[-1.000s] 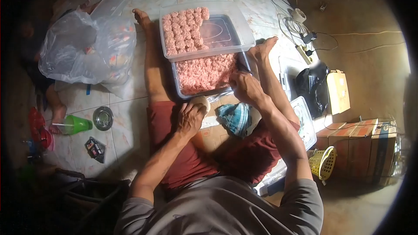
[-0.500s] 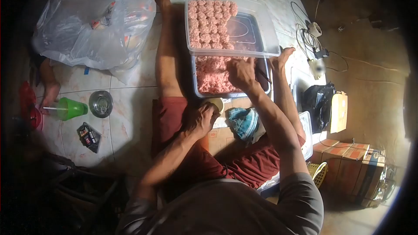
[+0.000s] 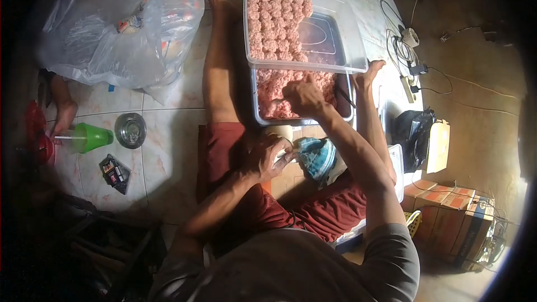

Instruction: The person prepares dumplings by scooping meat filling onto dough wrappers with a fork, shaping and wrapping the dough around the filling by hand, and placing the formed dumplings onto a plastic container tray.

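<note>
Since a second ago, the right hand (image 3: 304, 98) has moved leftward from the right edge of the pink mass (image 3: 268, 85) to over its middle. Well to the left of both hands stands a big clear plastic bag (image 3: 120, 33); cardboard boxes (image 3: 447, 221) are well to the right. Just beyond the right hand is a clear tray (image 3: 353, 42), its left part filled with rows of pink lumps (image 3: 274, 29). It overlaps the far part of the lower tub (image 3: 343, 111), which holds the pink mass directly under the right hand. That hand is loosely bent, fingers down at the mass; whether they grip any, I cannot tell. Right of the left hand (image 3: 267, 155) lies a blue checked cloth (image 3: 317, 157); well left of it, a green cup (image 3: 92, 137). Curled, the left hand holds a pale round object (image 3: 278, 132), partly hidden.
</note>
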A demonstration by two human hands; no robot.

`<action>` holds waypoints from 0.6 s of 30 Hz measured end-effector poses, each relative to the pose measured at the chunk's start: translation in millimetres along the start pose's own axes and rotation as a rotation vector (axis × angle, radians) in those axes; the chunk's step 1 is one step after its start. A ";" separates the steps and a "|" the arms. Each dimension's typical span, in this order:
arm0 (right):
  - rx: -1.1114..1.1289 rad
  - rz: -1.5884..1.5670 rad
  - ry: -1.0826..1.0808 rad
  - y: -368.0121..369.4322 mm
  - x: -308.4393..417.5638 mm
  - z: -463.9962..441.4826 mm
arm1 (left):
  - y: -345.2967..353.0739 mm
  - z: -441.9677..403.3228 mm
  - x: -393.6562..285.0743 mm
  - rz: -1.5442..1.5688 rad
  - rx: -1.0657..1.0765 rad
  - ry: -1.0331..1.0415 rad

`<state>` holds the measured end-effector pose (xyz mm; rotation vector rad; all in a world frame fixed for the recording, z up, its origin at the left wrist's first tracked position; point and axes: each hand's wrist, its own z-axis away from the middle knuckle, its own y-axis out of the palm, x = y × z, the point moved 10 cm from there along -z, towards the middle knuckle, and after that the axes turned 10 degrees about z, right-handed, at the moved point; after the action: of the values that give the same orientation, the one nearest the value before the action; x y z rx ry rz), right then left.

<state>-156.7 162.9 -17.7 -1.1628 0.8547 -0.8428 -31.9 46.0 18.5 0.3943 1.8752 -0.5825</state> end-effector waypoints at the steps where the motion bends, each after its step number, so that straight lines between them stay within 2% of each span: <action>1: -0.009 -0.003 0.004 -6.2 2.1 2.3 | 6.9 4.5 9.9 0.074 0.014 -0.033; 2: 0.020 -0.138 -0.044 -11.4 5.6 0.6 | 10.0 3.6 11.5 0.060 0.016 -0.023; 3: 0.057 -0.276 -0.095 -18.8 12.9 2.3 | 8.6 7.2 25.2 0.365 -0.092 -0.155; 4: 0.050 -0.281 -0.092 -23.9 9.5 8.9 | 13.1 17.7 43.4 0.671 -0.198 -0.290; 5: 0.087 -0.495 -0.030 -25.3 -5.7 17.9 | 19.1 33.5 76.6 0.612 -0.282 -0.238; 6: 0.120 -0.707 0.029 -28.6 -20.4 25.8 | 11.3 27.0 64.5 0.603 -0.275 -0.225; 8: 0.108 -0.707 0.071 -42.8 -32.4 49.4 | 1.9 15.5 38.2 0.866 -0.244 -0.318; 10: -0.117 -0.854 0.085 -69.0 -42.8 72.3 | -2.2 8.7 40.0 0.766 -0.189 -0.364; 12: -0.183 -0.896 0.179 -76.7 -43.1 100.9 | 4.3 2.2 54.7 1.333 -0.377 -0.546; 14: -0.402 -0.988 0.296 -94.8 -43.5 131.2 | -1.8 -25.0 52.4 1.681 -0.337 -0.364; 16: -0.499 -1.154 0.353 -92.5 -25.6 149.5 | -12.5 -50.3 20.2 1.810 -0.251 -0.266; 18: -0.545 -0.722 0.325 -84.6 -5.0 158.4 | -9.0 -58.7 0.2 1.890 -0.258 -0.306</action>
<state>-26.4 216.2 94.0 -1.9037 0.9697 -1.4705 -81.8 71.8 37.7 1.4637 0.6237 0.8254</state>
